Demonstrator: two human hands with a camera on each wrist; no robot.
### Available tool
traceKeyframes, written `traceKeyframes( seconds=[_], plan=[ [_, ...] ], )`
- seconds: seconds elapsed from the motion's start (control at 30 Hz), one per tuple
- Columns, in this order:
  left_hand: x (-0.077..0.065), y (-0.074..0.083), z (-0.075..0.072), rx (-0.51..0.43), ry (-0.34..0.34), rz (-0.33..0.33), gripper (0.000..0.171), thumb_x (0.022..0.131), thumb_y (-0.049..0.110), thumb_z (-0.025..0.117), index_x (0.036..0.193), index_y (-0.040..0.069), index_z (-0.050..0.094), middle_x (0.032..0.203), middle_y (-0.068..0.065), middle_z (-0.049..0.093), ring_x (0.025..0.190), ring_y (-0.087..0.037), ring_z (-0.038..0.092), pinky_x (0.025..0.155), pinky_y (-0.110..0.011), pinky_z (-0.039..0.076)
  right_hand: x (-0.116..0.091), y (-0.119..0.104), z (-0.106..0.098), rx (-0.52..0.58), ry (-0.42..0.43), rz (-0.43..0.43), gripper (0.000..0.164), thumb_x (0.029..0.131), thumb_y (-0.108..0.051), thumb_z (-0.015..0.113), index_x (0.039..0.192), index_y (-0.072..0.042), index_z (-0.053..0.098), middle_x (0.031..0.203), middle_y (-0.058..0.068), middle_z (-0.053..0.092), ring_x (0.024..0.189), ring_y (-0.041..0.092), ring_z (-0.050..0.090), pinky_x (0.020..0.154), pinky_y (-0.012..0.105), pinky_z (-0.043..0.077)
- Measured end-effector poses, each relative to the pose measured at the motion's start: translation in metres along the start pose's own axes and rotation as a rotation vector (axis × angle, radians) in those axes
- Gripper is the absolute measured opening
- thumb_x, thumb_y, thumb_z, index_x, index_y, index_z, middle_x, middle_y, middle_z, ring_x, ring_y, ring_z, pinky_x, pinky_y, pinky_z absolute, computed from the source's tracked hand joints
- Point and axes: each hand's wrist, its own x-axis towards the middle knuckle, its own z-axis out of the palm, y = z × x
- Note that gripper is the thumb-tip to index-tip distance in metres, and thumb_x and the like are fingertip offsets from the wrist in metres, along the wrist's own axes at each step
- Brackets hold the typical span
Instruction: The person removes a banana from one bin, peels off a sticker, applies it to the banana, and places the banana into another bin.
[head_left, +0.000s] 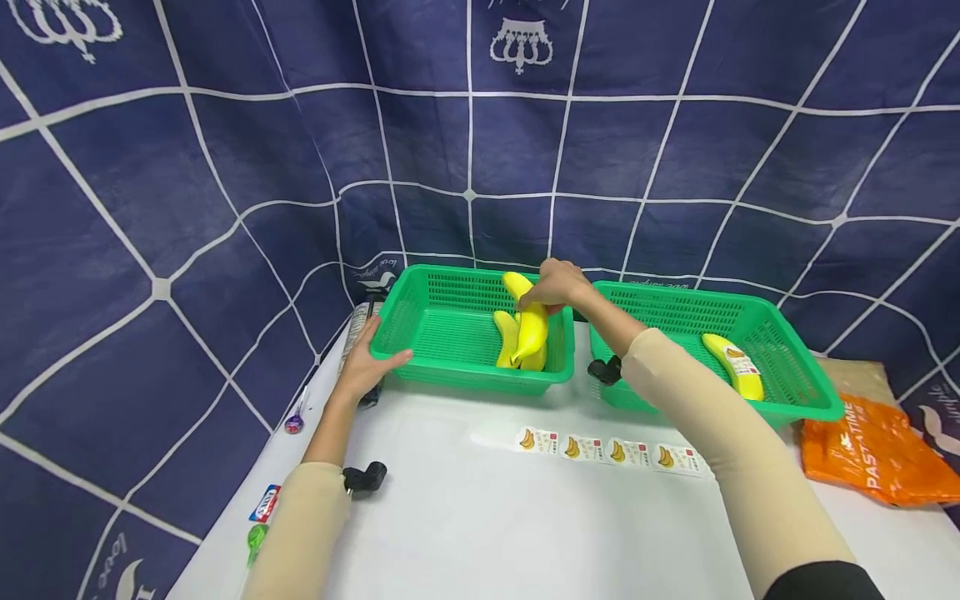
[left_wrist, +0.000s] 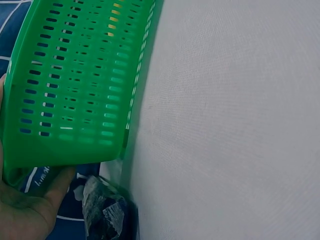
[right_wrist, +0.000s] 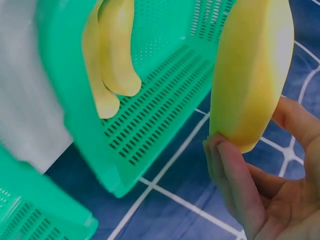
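My right hand (head_left: 555, 283) grips a yellow banana (head_left: 533, 329) near its upper end, above the right part of the left green basket (head_left: 450, 375). In the right wrist view the fingers and thumb pinch the lower end of this banana (right_wrist: 252, 75). Two more bananas (right_wrist: 117, 55) lie side by side in that basket, partly hidden by the held one in the head view. My left hand (head_left: 363, 362) is at the basket's left end, fingers and thumb extended. In the left wrist view it rests by the basket's end wall (left_wrist: 65, 145).
A second green basket (head_left: 795, 408) on the right holds one labelled banana (head_left: 735, 367). Banana stickers (head_left: 585, 447) lie in a row on the white table (head_left: 525, 533). An orange bag (head_left: 873, 450) is far right; lollipops (head_left: 294, 423) and a small packet (head_left: 265, 503) lie left.
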Motion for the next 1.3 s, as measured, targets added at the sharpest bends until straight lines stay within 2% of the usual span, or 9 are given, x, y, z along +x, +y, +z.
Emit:
traceKeyframes(
  seconds=[0.17,0.33,0.47,0.6,0.73,0.83,1.03,1.2,1.3],
  plan=[
    [0.0,0.0,0.001,0.016,-0.004,-0.001,0.105,0.081,0.042,0.077,0.158,0.013,0.011,0.166,-0.004,0.005,0.153,-0.033,0.002,0.121,-0.06,0.011,-0.028,0.011,-0.007,-0.036,0.041,0.009,0.037,0.076,-0.039,0.08,0.063,-0.009,0.064,0.053,0.003,0.059,0.048,0.014,0.06,0.049,0.021,0.049],
    [-0.001,0.0,-0.002,0.033,-0.007,0.004,0.105,0.082,0.043,0.076,0.158,0.014,0.009,0.166,-0.007,0.003,0.153,-0.035,0.002,0.121,-0.061,0.011,-0.057,0.022,-0.011,-0.047,0.064,0.008,0.043,0.075,-0.04,0.081,0.052,-0.01,0.06,0.046,0.001,0.054,0.05,0.017,0.061,0.046,0.023,0.042],
    [-0.003,-0.001,-0.006,0.052,-0.018,-0.007,0.106,0.083,0.046,0.074,0.158,0.015,0.007,0.166,-0.007,0.002,0.153,-0.035,0.001,0.121,-0.061,0.011,-0.08,0.03,-0.011,-0.03,0.066,-0.002,0.037,0.076,-0.04,0.08,0.06,-0.009,0.069,0.052,0.003,0.062,0.054,0.017,0.063,0.049,0.023,0.044],
    [-0.003,-0.001,-0.007,0.06,-0.022,-0.014,0.106,0.083,0.047,0.073,0.158,0.018,0.005,0.166,-0.005,0.0,0.153,-0.035,0.0,0.12,-0.062,0.011,-0.103,0.039,-0.004,-0.04,0.073,-0.017,0.035,0.076,-0.04,0.079,0.062,-0.009,0.07,0.052,0.0,0.06,0.05,0.014,0.055,0.047,0.022,0.039],
    [-0.002,0.0,-0.004,0.057,-0.02,-0.004,0.105,0.084,0.047,0.073,0.158,0.017,0.005,0.166,-0.005,0.001,0.153,-0.035,0.001,0.121,-0.061,0.011,-0.126,0.049,0.008,-0.038,0.085,-0.007,0.036,0.075,-0.041,0.078,0.06,-0.011,0.067,0.049,-0.004,0.05,0.046,0.011,0.038,0.044,0.021,0.026],
    [-0.002,0.0,-0.002,0.057,-0.022,0.001,0.104,0.084,0.047,0.072,0.158,0.018,0.005,0.166,-0.005,0.0,0.153,-0.036,0.001,0.12,-0.062,0.012,-0.142,0.057,0.023,-0.012,0.09,0.013,0.033,0.074,-0.042,0.079,0.07,-0.01,0.072,0.054,-0.003,0.052,0.049,0.011,0.033,0.045,0.022,0.022],
    [-0.006,0.001,-0.002,0.039,-0.006,0.012,0.106,0.083,0.049,0.073,0.158,0.018,0.006,0.166,-0.006,0.001,0.152,-0.037,0.002,0.12,-0.062,0.012,-0.162,0.072,0.056,0.039,0.081,0.046,0.042,0.075,-0.04,0.079,0.095,-0.003,0.074,0.068,0.001,0.066,0.055,0.015,0.047,0.049,0.023,0.032],
    [-0.005,0.002,-0.001,0.006,-0.002,0.034,0.109,0.08,0.056,0.072,0.158,0.017,0.007,0.166,-0.007,0.0,0.152,-0.036,0.0,0.121,-0.062,0.009,-0.174,0.086,0.08,0.061,0.1,0.068,0.042,0.074,-0.038,0.08,0.095,-0.002,0.074,0.068,0.003,0.064,0.056,0.016,0.051,0.049,0.023,0.036],
    [-0.005,0.003,0.0,0.011,-0.007,0.027,0.108,0.081,0.055,0.072,0.158,0.017,0.007,0.166,-0.006,0.001,0.152,-0.037,0.0,0.12,-0.063,0.01,-0.18,0.094,0.095,0.067,0.102,0.095,0.043,0.073,-0.038,0.08,0.095,-0.002,0.074,0.072,0.004,0.065,0.062,0.018,0.053,0.052,0.024,0.038]
  ],
)
